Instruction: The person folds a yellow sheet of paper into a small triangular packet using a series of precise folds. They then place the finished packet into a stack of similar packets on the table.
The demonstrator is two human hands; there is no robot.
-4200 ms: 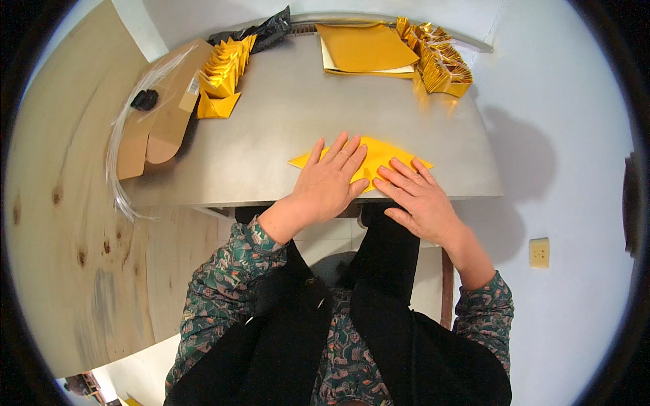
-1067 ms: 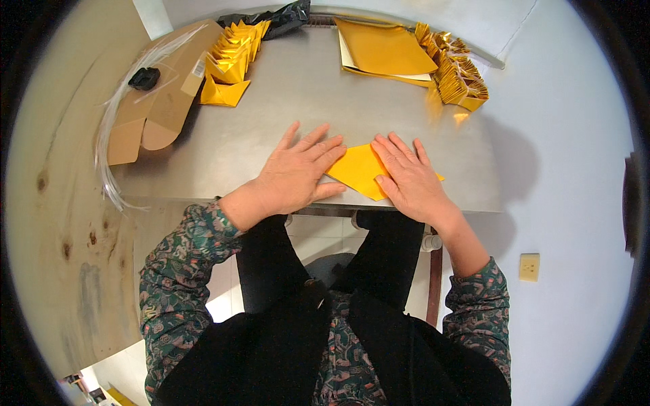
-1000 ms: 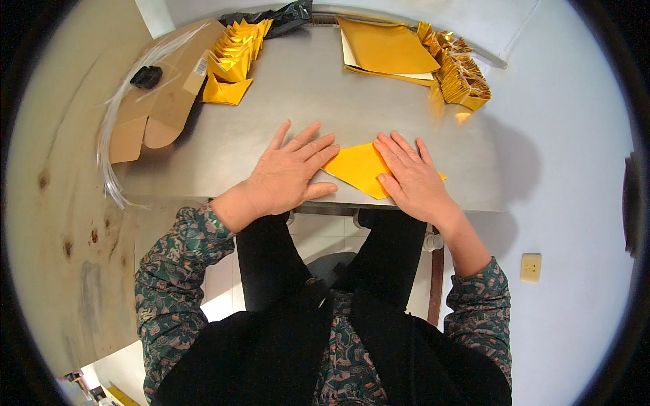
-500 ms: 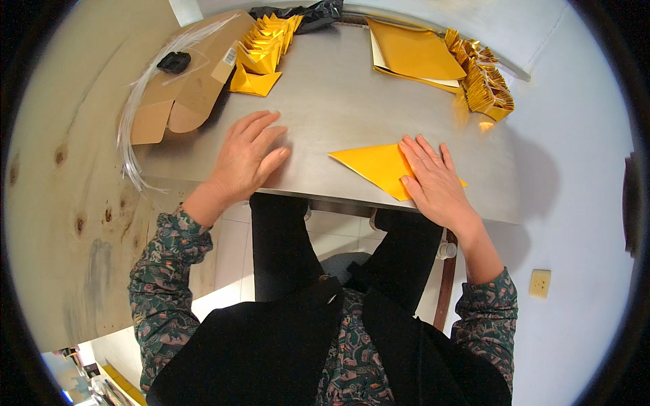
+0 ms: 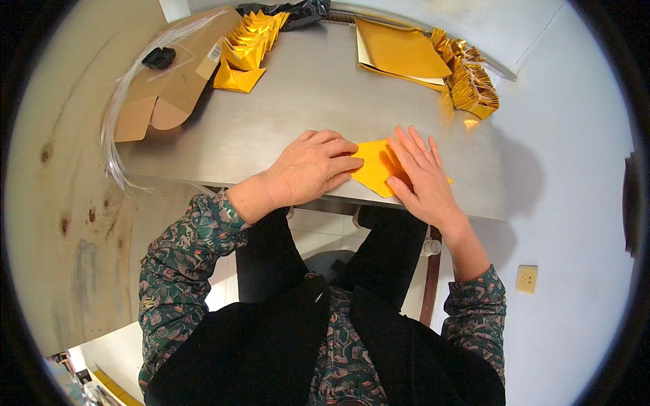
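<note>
My left fingers (image 5: 338, 147) curl together against one end of the yellow paper (image 5: 371, 169); whether they pinch it, I cannot tell. My right fingers (image 5: 409, 145), slightly apart, extend over its other end; it lies on the worktop (image 5: 291, 108) between. I judge this a folding step; the next move calls for an aligned edge and firm crease.

Paper (image 5: 371, 169) on table (image 5: 311, 95), carton (image 5: 179, 93) left, sheet stack (image 5: 403, 54) behind
</note>
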